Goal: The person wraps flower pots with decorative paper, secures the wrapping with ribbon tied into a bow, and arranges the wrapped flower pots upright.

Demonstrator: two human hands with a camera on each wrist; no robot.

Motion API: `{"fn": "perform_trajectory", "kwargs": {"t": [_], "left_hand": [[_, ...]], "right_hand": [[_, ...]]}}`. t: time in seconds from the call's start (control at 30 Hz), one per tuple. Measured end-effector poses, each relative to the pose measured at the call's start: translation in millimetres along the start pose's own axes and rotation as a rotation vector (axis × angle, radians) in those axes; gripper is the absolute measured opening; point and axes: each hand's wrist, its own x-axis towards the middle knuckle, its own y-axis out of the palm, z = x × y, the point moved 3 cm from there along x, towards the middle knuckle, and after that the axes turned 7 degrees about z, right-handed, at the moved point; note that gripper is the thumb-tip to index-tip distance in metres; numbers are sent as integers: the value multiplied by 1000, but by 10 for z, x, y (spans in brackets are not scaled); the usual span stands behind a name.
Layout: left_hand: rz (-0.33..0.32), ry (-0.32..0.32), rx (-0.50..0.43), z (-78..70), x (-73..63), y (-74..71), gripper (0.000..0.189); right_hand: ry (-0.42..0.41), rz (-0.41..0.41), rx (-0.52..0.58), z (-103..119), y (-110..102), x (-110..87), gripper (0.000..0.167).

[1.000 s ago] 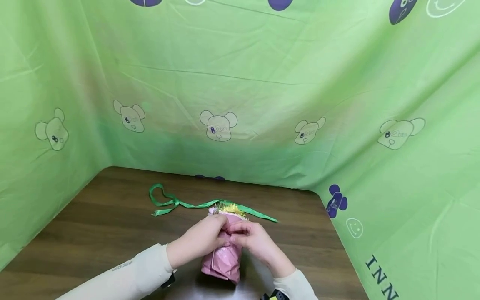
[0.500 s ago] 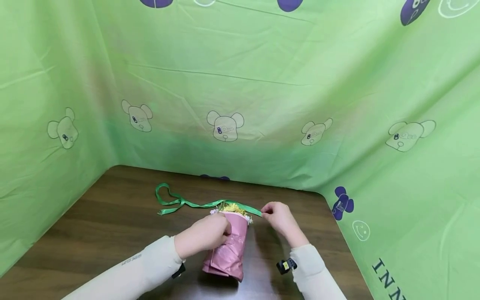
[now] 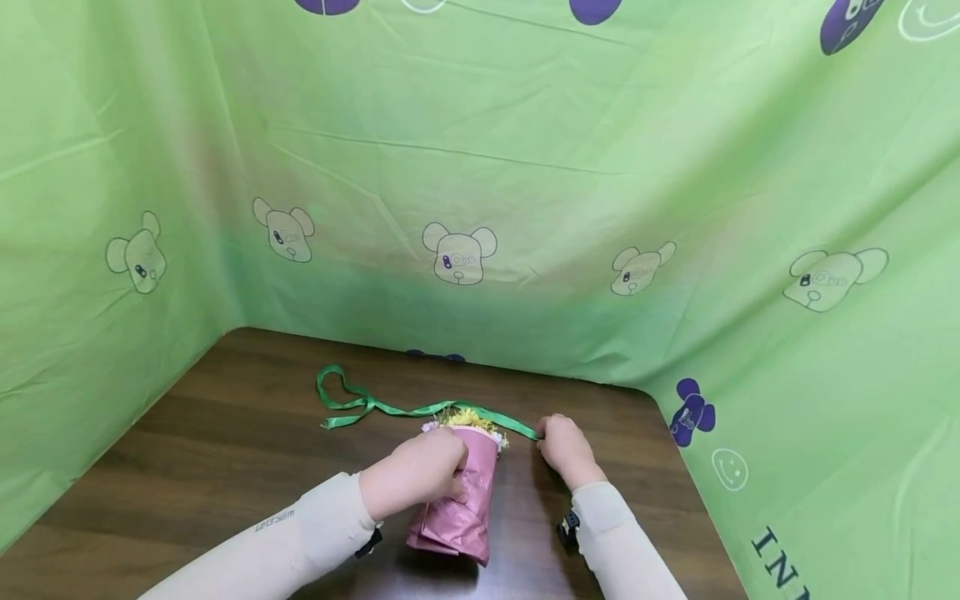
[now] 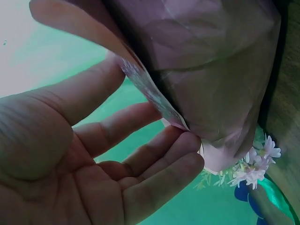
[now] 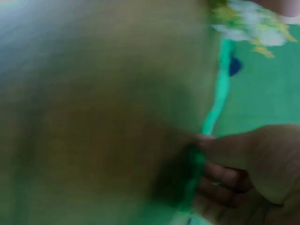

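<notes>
A small bouquet in shiny pink wrapping paper (image 3: 468, 521) lies on the table, its yellow and white flowers (image 3: 467, 418) pointing away from me. My left hand (image 3: 418, 471) pinches the loose edge of the paper. In the left wrist view, the thumb is on one side of that paper flap (image 4: 154, 96) and the fingertips on the other. A green satin ribbon (image 3: 416, 412) runs behind the flowers, looped at its left part. To the right of the bouquet, my right hand (image 3: 567, 454) pinches the ribbon's right end; the right wrist view, though blurred, shows the ribbon (image 5: 220, 91) leading to thumb and fingers.
The dark wooden table (image 3: 247, 433) is enclosed at the back and both sides by a green printed cloth (image 3: 360, 292). A black strap (image 3: 567, 532) with a small device sits at the right wrist, another at the left.
My right hand has left the bouquet, reached out to the right and taken the ribbon's end, drawing it slightly right. The left hand has stayed at the wrapping. The head view has shifted slightly.
</notes>
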Motion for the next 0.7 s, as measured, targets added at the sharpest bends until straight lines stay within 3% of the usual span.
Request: {"fn": "perform_trajectory", "kwargs": {"t": [0.2, 0.37, 0.53, 0.7], "left_hand": [[-28, 12, 15, -21, -6, 25, 37], [-31, 22, 17, -59, -43, 46, 36], [-46, 25, 44, -73, -61, 22, 35], [-52, 20, 56, -53, -41, 10, 36]], "right_hand": [[-43, -21, -36, -40, -7, -43, 21], [-112, -115, -92, -106, -151, -145, 12], [-120, -213, -86, -327, -334, -236, 9], [-100, -194, -88, -573, -490, -349, 11]]}}
